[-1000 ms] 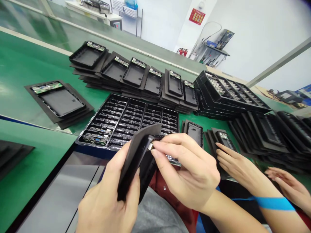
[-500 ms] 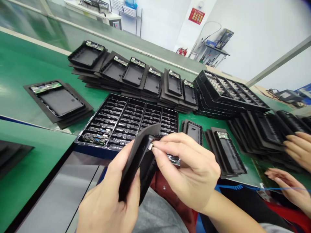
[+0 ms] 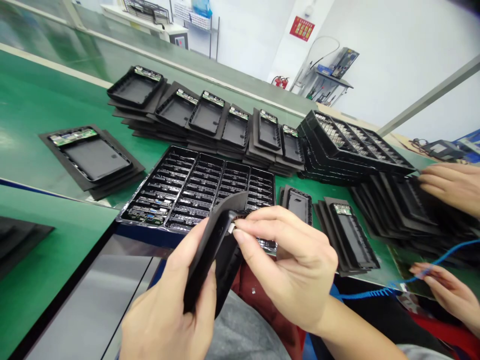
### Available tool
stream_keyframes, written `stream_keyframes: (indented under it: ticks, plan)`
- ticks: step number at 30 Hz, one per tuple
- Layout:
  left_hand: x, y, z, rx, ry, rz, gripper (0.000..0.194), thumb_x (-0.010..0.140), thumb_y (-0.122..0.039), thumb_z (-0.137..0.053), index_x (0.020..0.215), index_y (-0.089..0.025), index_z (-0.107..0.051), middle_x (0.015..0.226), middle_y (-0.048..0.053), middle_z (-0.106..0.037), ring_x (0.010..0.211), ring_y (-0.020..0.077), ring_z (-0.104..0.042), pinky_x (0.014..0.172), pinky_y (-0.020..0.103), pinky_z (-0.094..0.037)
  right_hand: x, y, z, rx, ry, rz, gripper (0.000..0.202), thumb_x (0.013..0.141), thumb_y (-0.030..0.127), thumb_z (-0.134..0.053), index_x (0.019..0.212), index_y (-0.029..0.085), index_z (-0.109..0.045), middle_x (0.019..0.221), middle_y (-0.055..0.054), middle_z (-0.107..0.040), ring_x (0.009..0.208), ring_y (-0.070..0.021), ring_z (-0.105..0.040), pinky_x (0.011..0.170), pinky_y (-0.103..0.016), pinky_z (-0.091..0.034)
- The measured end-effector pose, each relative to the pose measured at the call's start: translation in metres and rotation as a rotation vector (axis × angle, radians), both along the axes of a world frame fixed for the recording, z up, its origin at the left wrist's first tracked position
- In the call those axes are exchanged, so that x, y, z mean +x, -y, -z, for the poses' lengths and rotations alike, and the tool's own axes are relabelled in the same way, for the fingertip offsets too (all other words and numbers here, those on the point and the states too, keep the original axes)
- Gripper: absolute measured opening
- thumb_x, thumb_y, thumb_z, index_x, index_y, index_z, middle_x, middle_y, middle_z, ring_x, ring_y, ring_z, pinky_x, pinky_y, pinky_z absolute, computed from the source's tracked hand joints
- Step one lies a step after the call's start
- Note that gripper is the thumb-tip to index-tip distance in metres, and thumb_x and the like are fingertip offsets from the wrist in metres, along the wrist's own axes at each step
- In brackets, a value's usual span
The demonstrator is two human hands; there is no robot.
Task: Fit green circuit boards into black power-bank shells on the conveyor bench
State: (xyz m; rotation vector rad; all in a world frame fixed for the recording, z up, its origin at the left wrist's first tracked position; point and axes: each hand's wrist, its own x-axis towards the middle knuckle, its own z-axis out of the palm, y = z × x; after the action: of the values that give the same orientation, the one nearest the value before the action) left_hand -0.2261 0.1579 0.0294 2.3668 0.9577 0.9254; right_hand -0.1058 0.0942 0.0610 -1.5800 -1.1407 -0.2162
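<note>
My left hand (image 3: 168, 295) is wrapped round a black plastic casing (image 3: 204, 265) with a dark sheet against its outer side, held tilted on edge. My right hand (image 3: 292, 260) pinches at the casing's upper end, thumb and forefinger on a small whitish metal part (image 3: 231, 228). The inside of the casing is mostly hidden. Just behind my hands lies a black compartment tray (image 3: 180, 190), with a few circuit boards (image 3: 150, 212) in its near left corner.
Stacked casings on dark sheets (image 3: 208, 112) line the back. Another stack (image 3: 93, 155) is at left, smaller ones (image 3: 352, 235) at right. Piled trays (image 3: 356, 145) stand back right. A co-worker's hands (image 3: 450, 185) and a blue coiled cord (image 3: 367, 293) are at the right.
The co-worker's upper hand has moved up and left over the casings, and the blue cord has risen. My hands hold nearly the same pose.
</note>
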Motion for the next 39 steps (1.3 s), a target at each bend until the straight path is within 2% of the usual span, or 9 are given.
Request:
stream_keyframes:
  ticks: [5, 16, 25, 33, 39]
  plan:
    - [0.0008, 0.0003, -0.0019, 0.001, 0.000, -0.004, 0.050, 0.086, -0.021, -0.046, 0.131, -0.042, -0.037, 0.107, -0.013, -0.068, 0.065, 0.0145, -0.070, 0.051, 0.028, -0.054, -0.0007, 0.0012, 0.0004, 0.000, -0.040, -0.008, 0.014, 0.073, 0.002, -0.063, 0.076, 0.014, -0.069, 0.073, -0.005, -0.067, 0.066, -0.0118, -0.063, 0.057, -0.022, -0.055]
    - [-0.0007, 0.0010, 0.0008, 0.022, 0.035, -0.008, 0.049, 0.086, -0.027, -0.047, 0.131, -0.042, -0.038, 0.104, -0.013, -0.069, 0.059, 0.0145, -0.069, 0.047, 0.029, -0.051, -0.0033, -0.0001, -0.0033, -0.001, -0.093, -0.024, 0.009, 0.071, -0.001, -0.064, 0.073, 0.004, -0.070, 0.070, -0.009, -0.067, 0.065, -0.0109, -0.063, 0.060, -0.018, -0.052]
    - [0.0000, 0.0021, 0.0012, 0.040, 0.055, -0.008, 0.048, 0.085, -0.027, -0.048, 0.130, -0.042, -0.040, 0.105, -0.013, -0.069, 0.055, 0.0137, -0.067, 0.046, 0.029, -0.049, -0.0059, 0.0000, -0.0029, 0.007, -0.100, -0.020, 0.008, 0.070, -0.001, -0.063, 0.071, 0.003, -0.070, 0.069, -0.010, -0.067, 0.064, -0.0114, -0.063, 0.059, -0.018, -0.052]
    - [-0.0021, 0.0001, 0.0072, 0.060, 0.049, -0.003, 0.043, 0.085, -0.030, -0.049, 0.127, -0.038, -0.044, 0.101, -0.012, -0.071, 0.050, 0.0122, -0.066, 0.043, 0.027, -0.048, -0.0048, 0.0003, -0.0013, -0.003, -0.128, -0.029, 0.009, 0.072, 0.000, -0.062, 0.072, 0.004, -0.070, 0.069, -0.010, -0.067, 0.063, -0.0121, -0.063, 0.058, -0.020, -0.052]
    - [-0.0001, 0.0013, 0.0016, 0.065, 0.060, -0.007, 0.045, 0.085, -0.026, -0.049, 0.128, -0.037, -0.043, 0.100, -0.012, -0.071, 0.055, 0.0120, -0.067, 0.047, 0.026, -0.049, -0.0056, 0.0018, -0.0023, -0.008, -0.126, -0.028, 0.008, 0.072, 0.001, -0.063, 0.073, 0.006, -0.070, 0.070, -0.009, -0.067, 0.064, -0.0119, -0.063, 0.058, -0.019, -0.053]
